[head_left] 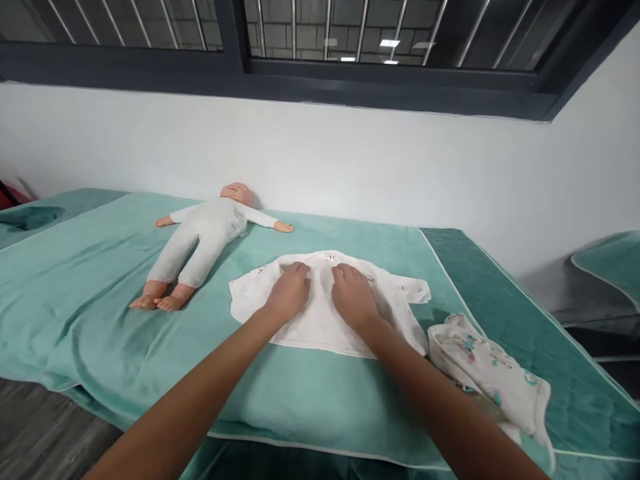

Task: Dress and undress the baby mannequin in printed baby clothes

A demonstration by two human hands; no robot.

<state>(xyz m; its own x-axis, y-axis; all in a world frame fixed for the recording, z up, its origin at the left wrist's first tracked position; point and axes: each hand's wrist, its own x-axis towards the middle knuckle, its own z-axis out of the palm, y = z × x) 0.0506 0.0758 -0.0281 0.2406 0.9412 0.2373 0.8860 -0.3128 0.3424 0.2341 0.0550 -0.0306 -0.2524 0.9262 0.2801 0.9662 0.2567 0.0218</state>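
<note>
A dark-framed window [400, 83] is running along the white wall [350, 160], and below it a green cover [325, 400] is spreading over a bed-like surface. A doll [215, 223] is lying face up to the left, its arms stretching out, while a printed cloth [495, 380] is resting in a loose fold at the right. Between them, the small white shirt [320, 327] is lying spread out in front of the person. The left hand [291, 291] and right hand [354, 293] are touching its upper part, just below the neckline, with fingers curling partly inward; whether they are pinching fabric, I cannot tell. The person seems to be arranging the shirt's front; moving it further would call for both hands working evenly, avoiding creases.
</note>
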